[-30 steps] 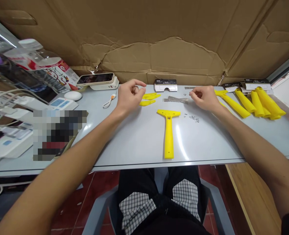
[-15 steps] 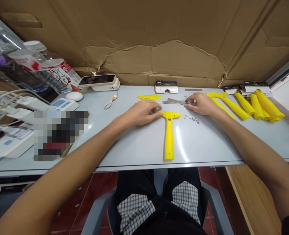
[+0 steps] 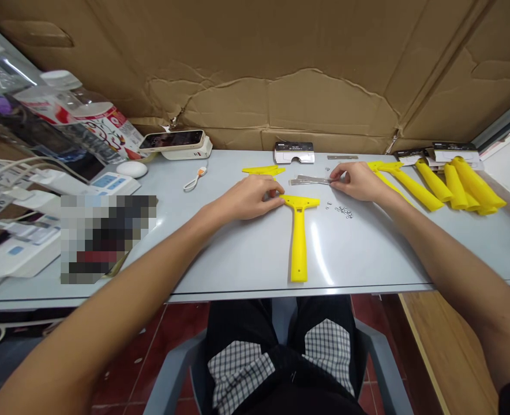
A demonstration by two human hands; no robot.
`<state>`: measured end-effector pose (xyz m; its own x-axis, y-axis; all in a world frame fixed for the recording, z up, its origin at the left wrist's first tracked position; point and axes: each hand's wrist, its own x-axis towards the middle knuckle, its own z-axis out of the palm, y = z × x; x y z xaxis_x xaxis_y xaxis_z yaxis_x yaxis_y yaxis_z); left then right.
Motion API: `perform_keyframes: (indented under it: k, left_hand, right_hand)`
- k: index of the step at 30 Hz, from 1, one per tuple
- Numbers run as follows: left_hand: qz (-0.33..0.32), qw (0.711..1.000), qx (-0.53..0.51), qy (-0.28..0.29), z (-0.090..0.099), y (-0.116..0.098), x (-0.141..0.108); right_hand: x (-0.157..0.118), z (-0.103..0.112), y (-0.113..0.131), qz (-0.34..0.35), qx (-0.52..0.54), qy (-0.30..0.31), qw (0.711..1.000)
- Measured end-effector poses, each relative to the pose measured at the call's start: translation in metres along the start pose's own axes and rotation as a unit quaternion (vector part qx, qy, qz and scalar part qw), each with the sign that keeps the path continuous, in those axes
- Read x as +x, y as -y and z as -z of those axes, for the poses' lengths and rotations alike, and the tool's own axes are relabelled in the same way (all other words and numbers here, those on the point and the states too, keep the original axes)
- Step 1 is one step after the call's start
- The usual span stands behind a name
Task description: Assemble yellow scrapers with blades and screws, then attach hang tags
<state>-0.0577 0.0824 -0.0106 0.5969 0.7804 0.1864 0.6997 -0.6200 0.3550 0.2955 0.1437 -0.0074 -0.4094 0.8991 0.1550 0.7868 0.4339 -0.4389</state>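
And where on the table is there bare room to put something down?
The table looks bare right of the central yellow scraper, up to the right forearm, and left of it, up to the left forearm. It is crowded at the right hand, with metal strips and screws, and at both ends: yellow handles right, power strips left.

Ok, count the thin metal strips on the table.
At least 3: one lone strip behind, two overlapping strips at the right hand; more may be hidden there.
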Motion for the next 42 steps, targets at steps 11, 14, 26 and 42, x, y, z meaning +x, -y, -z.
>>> perform_keyframes:
  k: [11, 14, 26, 42]
  left_hand:
    - [-0.003, 1.000, -0.013, -0.004, 0.000, 0.004, 0.000]
    - [-0.009, 1.000, -0.019, -0.004, 0.002, 0.003, 0.000]
    - [0.101, 0.931, -0.292, -0.196, 0.011, -0.025, 0.000]
    - [0.137, 0.913, -0.344, -0.172, 0.015, -0.034, -0.002]
  right_hand:
    - [-0.001, 0.004, 0.003, -0.027, 0.049, 0.003, 0.998]
    - [-0.001, 0.006, 0.003, -0.013, 0.051, 0.004, 0.999]
    - [-0.022, 0.021, 0.048, -0.027, 0.295, 0.091, 0.951]
    - [-0.026, 0.019, 0.056, -0.030, 0.384, 0.095, 0.918]
